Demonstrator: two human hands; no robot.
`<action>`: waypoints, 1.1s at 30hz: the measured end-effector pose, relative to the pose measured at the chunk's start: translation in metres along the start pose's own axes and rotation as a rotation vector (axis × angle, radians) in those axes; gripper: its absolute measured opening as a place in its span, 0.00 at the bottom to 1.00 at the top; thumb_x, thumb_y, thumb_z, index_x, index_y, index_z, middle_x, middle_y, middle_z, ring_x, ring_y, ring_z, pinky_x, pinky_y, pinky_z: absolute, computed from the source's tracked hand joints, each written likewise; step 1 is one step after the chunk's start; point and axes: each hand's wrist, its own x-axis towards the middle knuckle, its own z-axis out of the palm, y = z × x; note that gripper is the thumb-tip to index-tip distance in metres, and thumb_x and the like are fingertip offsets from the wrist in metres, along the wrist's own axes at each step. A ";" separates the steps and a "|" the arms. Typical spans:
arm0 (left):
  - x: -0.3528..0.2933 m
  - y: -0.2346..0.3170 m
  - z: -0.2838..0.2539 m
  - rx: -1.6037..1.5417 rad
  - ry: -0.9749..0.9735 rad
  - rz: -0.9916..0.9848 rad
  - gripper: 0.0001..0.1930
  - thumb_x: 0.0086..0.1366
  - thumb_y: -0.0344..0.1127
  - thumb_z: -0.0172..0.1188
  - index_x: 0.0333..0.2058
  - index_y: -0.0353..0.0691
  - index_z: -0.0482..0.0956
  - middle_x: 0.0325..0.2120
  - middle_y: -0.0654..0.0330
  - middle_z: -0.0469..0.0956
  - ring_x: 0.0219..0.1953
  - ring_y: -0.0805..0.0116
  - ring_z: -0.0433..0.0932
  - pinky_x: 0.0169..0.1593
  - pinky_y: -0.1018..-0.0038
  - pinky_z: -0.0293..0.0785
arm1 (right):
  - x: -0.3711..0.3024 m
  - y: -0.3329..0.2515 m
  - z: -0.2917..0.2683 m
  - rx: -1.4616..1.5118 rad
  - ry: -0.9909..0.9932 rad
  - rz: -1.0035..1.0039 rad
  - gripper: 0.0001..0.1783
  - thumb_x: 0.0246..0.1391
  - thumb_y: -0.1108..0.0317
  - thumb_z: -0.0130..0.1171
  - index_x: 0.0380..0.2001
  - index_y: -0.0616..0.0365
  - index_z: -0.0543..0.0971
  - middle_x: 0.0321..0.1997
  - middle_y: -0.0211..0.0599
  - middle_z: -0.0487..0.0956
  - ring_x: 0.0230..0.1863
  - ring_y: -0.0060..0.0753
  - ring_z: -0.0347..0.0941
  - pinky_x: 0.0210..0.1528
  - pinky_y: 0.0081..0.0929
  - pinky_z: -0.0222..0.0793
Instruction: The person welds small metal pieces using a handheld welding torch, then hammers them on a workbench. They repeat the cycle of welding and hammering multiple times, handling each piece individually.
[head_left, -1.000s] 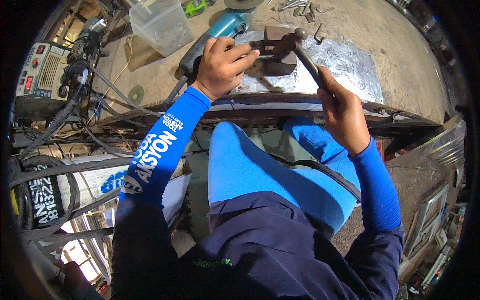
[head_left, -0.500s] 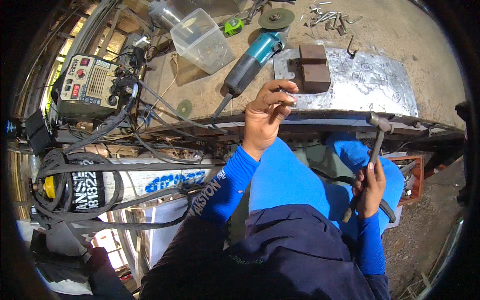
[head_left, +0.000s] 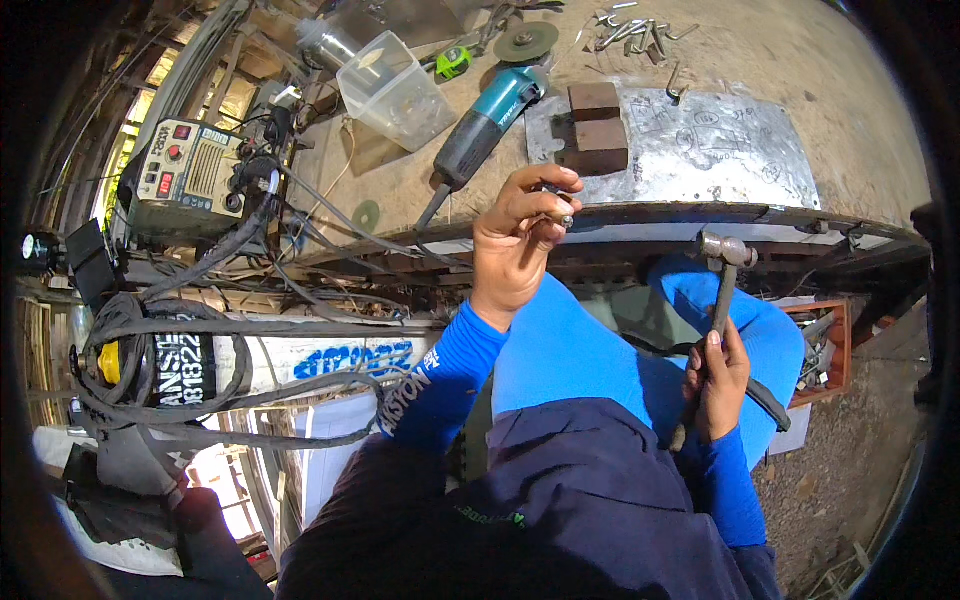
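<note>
With the left hand (head_left: 512,245), raised near the front edge of the table (head_left: 790,65), pinches a small metal piece (head_left: 567,221) between thumb and curled fingers. Only a shiny end of this piece clearly in view, so cannot tell the full shape. With the right hand (head_left: 718,385), grips a hammer (head_left: 725,285) by the handle, with fingers wrapped around it. Holds the hammer head upward, beside the blue knee and well apart from the left hand, with the rounded end turned to the right.

On the table, beyond the left hand, two brown blocks (head_left: 600,148), touching each other, upon a shiny metal sheet (head_left: 740,170) with handwritten marks. Just to the left of the sheet, a teal and black angle grinder (head_left: 490,125), lying slantwise. Further left, a clear plastic box (head_left: 395,95), and near it a green tape measure (head_left: 453,62). Behind the sheet, a loose pile of bent metal rods (head_left: 640,38), with one hooked rod (head_left: 674,85) nearer to the blocks. At far left, a welding machine (head_left: 200,165) with dark cables; below it, a white cylinder (head_left: 280,360), lying on its side.
</note>
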 end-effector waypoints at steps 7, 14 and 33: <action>0.001 0.008 0.006 -0.024 -0.014 0.002 0.12 0.74 0.38 0.71 0.52 0.44 0.85 0.63 0.50 0.75 0.63 0.54 0.78 0.63 0.56 0.81 | -0.007 0.002 0.002 -0.011 -0.036 -0.022 0.28 0.79 0.57 0.58 0.75 0.56 0.71 0.24 0.24 0.71 0.17 0.15 0.63 0.18 0.18 0.59; 0.004 0.013 0.010 -0.005 -0.028 0.009 0.12 0.74 0.40 0.71 0.51 0.44 0.85 0.62 0.51 0.75 0.63 0.55 0.78 0.63 0.56 0.81 | -0.010 0.016 -0.006 -0.028 -0.014 -0.031 0.28 0.78 0.54 0.58 0.73 0.54 0.72 0.24 0.22 0.69 0.17 0.14 0.62 0.18 0.17 0.57; 0.029 -0.019 -0.021 0.926 0.253 -0.044 0.12 0.74 0.37 0.70 0.45 0.33 0.88 0.42 0.50 0.86 0.45 0.55 0.85 0.52 0.64 0.79 | 0.014 -0.006 0.002 -0.308 -0.082 -0.286 0.32 0.75 0.68 0.61 0.77 0.62 0.69 0.41 0.31 0.84 0.31 0.22 0.77 0.34 0.22 0.72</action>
